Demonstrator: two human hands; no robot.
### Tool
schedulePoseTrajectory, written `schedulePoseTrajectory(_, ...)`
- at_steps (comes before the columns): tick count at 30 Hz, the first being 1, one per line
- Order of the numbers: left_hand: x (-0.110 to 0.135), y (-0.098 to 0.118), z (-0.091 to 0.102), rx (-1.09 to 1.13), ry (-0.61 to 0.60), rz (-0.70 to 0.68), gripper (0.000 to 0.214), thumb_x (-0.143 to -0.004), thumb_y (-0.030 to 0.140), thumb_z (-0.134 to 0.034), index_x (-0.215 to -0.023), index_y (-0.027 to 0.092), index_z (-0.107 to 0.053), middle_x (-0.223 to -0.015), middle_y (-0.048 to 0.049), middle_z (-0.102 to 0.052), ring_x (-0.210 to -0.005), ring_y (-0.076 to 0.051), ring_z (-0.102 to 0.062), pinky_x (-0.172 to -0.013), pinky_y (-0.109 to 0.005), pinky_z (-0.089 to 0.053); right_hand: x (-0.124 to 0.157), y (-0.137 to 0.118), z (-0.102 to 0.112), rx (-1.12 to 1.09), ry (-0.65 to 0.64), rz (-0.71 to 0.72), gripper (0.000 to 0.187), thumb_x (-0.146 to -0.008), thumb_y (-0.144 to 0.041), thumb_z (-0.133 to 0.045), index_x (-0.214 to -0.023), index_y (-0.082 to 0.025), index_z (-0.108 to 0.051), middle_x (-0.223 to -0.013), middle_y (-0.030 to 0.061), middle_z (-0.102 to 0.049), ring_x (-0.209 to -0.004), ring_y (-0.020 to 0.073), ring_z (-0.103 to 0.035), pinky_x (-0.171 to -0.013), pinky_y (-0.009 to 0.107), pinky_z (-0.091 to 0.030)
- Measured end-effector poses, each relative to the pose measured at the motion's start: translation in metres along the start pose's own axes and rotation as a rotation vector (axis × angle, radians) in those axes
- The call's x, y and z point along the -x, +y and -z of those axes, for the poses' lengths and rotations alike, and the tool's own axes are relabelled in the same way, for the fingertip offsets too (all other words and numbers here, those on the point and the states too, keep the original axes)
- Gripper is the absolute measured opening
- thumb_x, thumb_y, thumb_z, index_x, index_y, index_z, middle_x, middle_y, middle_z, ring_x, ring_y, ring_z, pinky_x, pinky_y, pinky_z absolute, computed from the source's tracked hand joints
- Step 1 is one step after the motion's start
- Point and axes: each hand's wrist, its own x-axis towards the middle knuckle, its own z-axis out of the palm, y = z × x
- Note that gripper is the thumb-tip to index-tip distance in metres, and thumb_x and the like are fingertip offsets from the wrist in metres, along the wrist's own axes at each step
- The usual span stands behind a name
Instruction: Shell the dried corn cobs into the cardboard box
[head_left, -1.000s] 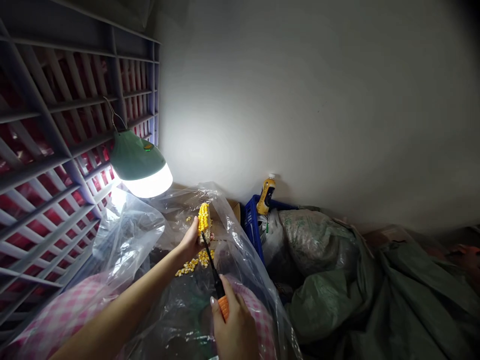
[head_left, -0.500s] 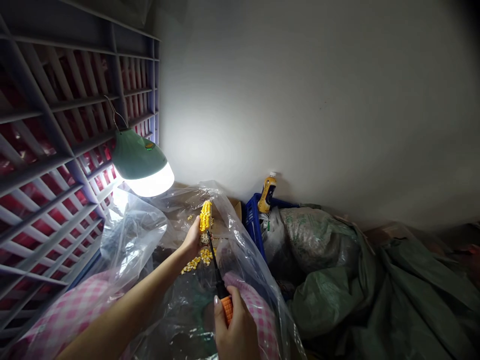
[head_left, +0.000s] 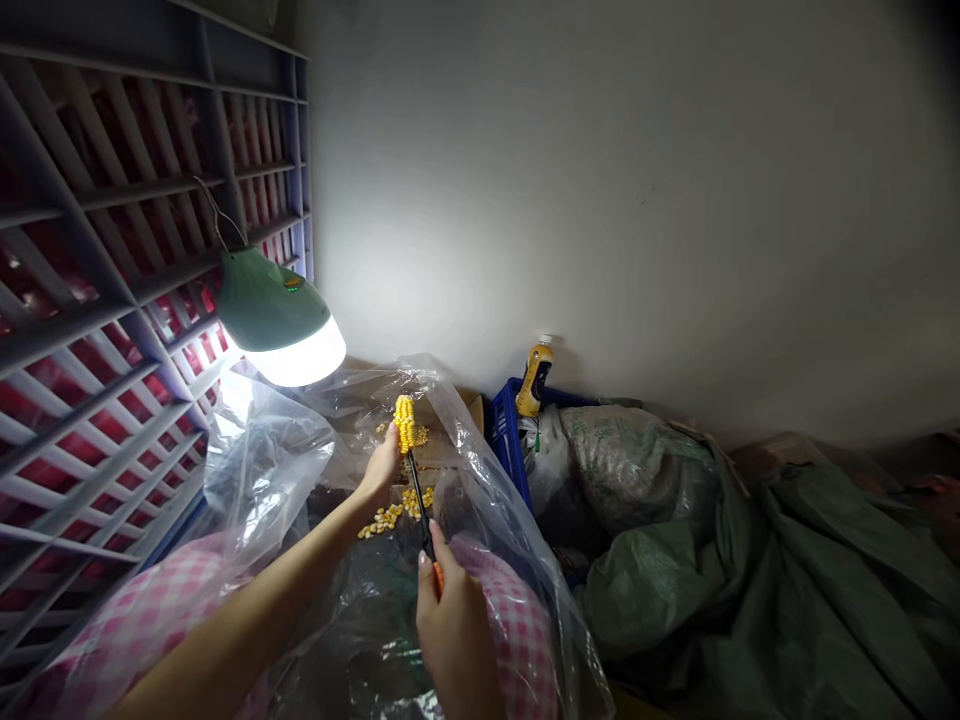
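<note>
My left hand [head_left: 380, 470] is shut around the lower end of a corn cob [head_left: 405, 423], whose yellow kernels show at the top. My right hand [head_left: 454, 630] grips a screwdriver with an orange handle, mostly hidden in the fingers. Its thin black shaft [head_left: 418, 503] rises to the cob, and the tip is hidden behind the cob's lower end. Loose corn kernels [head_left: 390, 518] lie below my left hand on a clear plastic sheet [head_left: 270, 470]. Pink gingham cloth [head_left: 514, 630] lies under and beside my right hand.
A green-topped lamp [head_left: 277, 320] hangs glowing from a grey slatted rack [head_left: 112, 250] on the left. Ahead stand a white wall, a blue crate [head_left: 504, 440] and a yellow-labelled bottle [head_left: 535, 380]. Bulging green sacks [head_left: 645, 590] fill the right.
My right hand has moved up and closer to my left, covering more of the orange handle. The cob stands narrower and more upright, and the whole scene sits slightly higher in view.
</note>
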Motion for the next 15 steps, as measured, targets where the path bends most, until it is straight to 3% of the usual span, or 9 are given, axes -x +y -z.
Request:
schedulePoseTrajectory(3, -0.006, -0.001, 0.003, -0.045, 0.118, -0.038, 0.05, -0.08, 0.056, -0.037, -0.095, 0.013, -0.059, -0.079, -0.0104, -0.063, -0.054, -0.018, -0.056, -0.044, -0.026, -0.043, -0.01, 0.003, 0.001, -0.043, -0.031, 0.045, 0.044, -0.085, -0.026, -0.033, -0.124, -0.015, -0.051, -0.105, 0.0104, -0.065, -0.095, 0.0216, -0.062, -0.077, 0.03, -0.048)
schedulePoseTrajectory(8, -0.013, -0.004, 0.012, -0.202, 0.211, -0.07, 0.048, -0.082, 0.052, -0.035, -0.075, 0.011, -0.059, -0.059, -0.0079, -0.056, -0.046, -0.016, -0.049, -0.041, -0.026, -0.039, -0.019, -0.005, 0.002, 0.266, -0.045, 0.088, 0.046, -0.083, -0.021, -0.034, -0.126, -0.014, -0.049, -0.089, 0.0185, -0.066, -0.084, 0.0279, -0.063, -0.074, 0.039, -0.046)
schedulePoseTrajectory(11, -0.017, -0.009, 0.018, -0.31, 0.237, -0.069, 0.047, -0.083, 0.05, -0.031, -0.075, 0.013, -0.059, -0.055, -0.0077, -0.055, -0.046, -0.019, -0.051, -0.041, -0.027, -0.038, -0.03, -0.004, 0.002, 0.069, -0.159, 0.029, 0.046, -0.084, -0.023, -0.034, -0.127, -0.015, -0.048, -0.082, 0.0135, -0.066, -0.068, 0.0205, -0.063, -0.064, 0.032, -0.048)
schedulePoseTrajectory(13, -0.02, -0.012, 0.022, -0.361, 0.267, -0.071, 0.047, -0.084, 0.049, -0.03, -0.076, 0.013, -0.059, -0.056, -0.009, -0.057, -0.05, -0.021, -0.054, -0.042, -0.027, -0.039, -0.038, 0.001, 0.001, -0.143, -0.29, -0.109, 0.048, -0.086, -0.028, -0.031, -0.132, -0.017, -0.04, -0.072, 0.0072, -0.064, -0.045, 0.0132, -0.055, -0.046, 0.025, -0.045)
schedulePoseTrajectory(15, -0.023, -0.014, 0.023, -0.39, 0.284, -0.064, 0.046, -0.084, 0.048, -0.031, -0.076, 0.012, -0.06, -0.058, -0.0106, -0.059, -0.052, -0.022, -0.056, -0.043, -0.028, -0.04, -0.043, 0.007, -0.003, -0.213, -0.343, -0.176, 0.05, -0.087, -0.031, -0.029, -0.134, -0.018, -0.035, -0.068, 0.0046, -0.062, -0.036, 0.0101, -0.048, -0.038, 0.023, -0.04)
